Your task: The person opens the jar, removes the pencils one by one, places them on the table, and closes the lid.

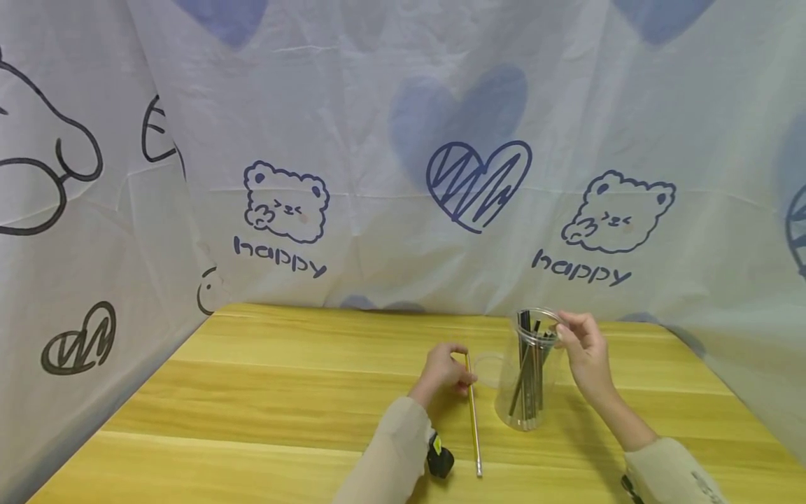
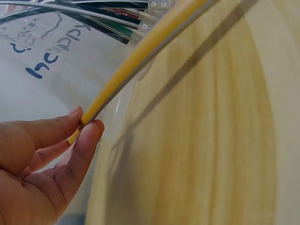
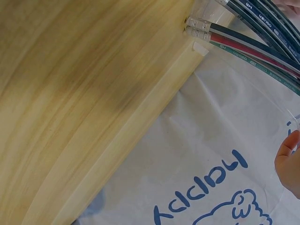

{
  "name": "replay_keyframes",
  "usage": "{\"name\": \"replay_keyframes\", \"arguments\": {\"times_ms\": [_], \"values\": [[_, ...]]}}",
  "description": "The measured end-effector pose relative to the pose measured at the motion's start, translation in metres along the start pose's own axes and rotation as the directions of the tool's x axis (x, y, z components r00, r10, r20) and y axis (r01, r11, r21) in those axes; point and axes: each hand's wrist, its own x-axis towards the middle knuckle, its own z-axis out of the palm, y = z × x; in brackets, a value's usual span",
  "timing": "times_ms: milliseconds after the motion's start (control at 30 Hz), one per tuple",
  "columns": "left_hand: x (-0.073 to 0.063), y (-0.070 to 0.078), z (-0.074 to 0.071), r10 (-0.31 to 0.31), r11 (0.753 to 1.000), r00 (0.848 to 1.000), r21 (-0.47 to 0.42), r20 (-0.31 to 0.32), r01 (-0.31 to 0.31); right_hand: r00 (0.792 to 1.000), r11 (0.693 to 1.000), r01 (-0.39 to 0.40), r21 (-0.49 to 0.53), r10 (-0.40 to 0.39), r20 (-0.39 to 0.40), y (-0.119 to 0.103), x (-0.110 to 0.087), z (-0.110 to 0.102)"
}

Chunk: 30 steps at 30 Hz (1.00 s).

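Note:
My left hand [image 1: 443, 367] pinches a yellow pencil [image 1: 475, 430] near one end between thumb and fingers. In the head view the pencil slants toward the near side, its eraser end nearest me. The left wrist view shows the pencil [image 2: 140, 51] close up, its shadow on the wood. To the right, a tall clear plastic cup [image 1: 507, 385] stands on the table, holding several dark pencils [image 1: 527, 381] with their eraser ends down. My right hand [image 1: 585, 353] pinches the cup's rim from the right. Green, red and dark blue pencils [image 3: 262, 42] show in the right wrist view.
A clear round lid or ring [image 1: 486, 386] lies on the table between the left hand and the cup. The wood-grain table [image 1: 264, 392] meets a white printed cloth [image 1: 378, 252] behind and at the sides. A black device [image 1: 439, 458] sits at the left wrist.

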Motion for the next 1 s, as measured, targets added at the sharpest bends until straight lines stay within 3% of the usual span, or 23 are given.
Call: {"name": "replay_keyframes", "arguments": {"times_ms": [200,1000], "values": [[-0.002,-0.003,0.003,-0.032,0.999,0.999,-0.024,0.02,0.033,1.0,1.0,0.008,0.013,-0.008,0.001,0.001,0.0,0.0],[-0.003,-0.007,0.011,-0.097,0.994,0.995,0.053,0.033,0.095,1.0,1.0,-0.013,-0.007,0.013,0.0,-0.002,0.0,0.0]]}}
